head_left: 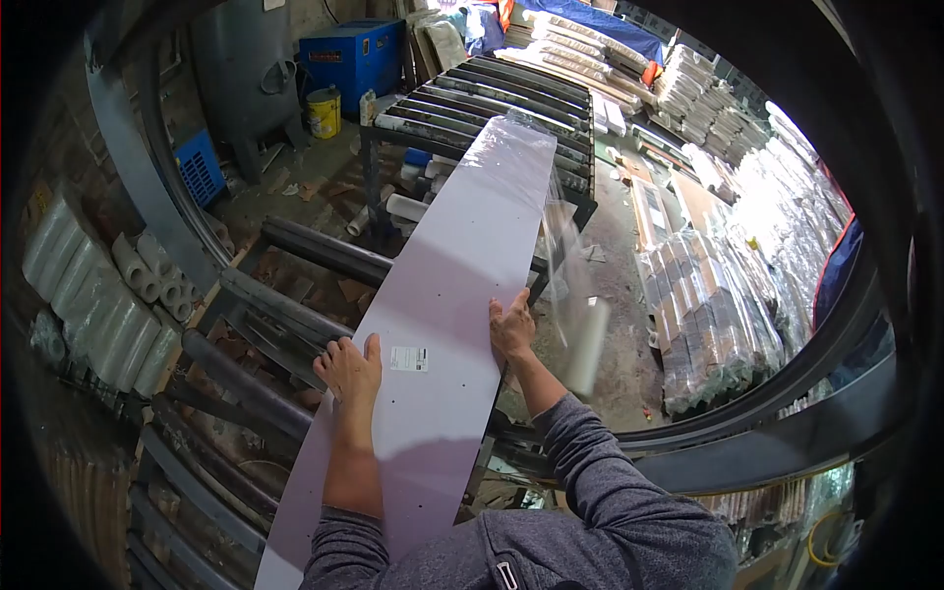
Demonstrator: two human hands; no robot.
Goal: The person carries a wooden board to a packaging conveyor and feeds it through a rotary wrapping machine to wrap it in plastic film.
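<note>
A long white board [442, 256] with small dark holes lies lengthwise before me across the rollers. My left hand [351, 371] grips its left edge, thumb up beside a small printed label [409, 359] stuck on the surface. On the opposite edge, a bit farther along, my right hand [511, 323] holds the board, its fingers partly hidden over the side. Clear plastic film [511, 147] covers the far end. From there film trails down toward a blurred film roll [588, 349] to the right of the board.
A large dark ring frame [678, 433] surrounds the board. A roller conveyor [482, 98] stands beyond, with more rollers [261, 383] at left. Film rolls [128, 295] are stacked far left. Wrapped bundles [713, 315] sit on the right floor. A blue machine [352, 59] and yellow bucket [323, 113] stand behind.
</note>
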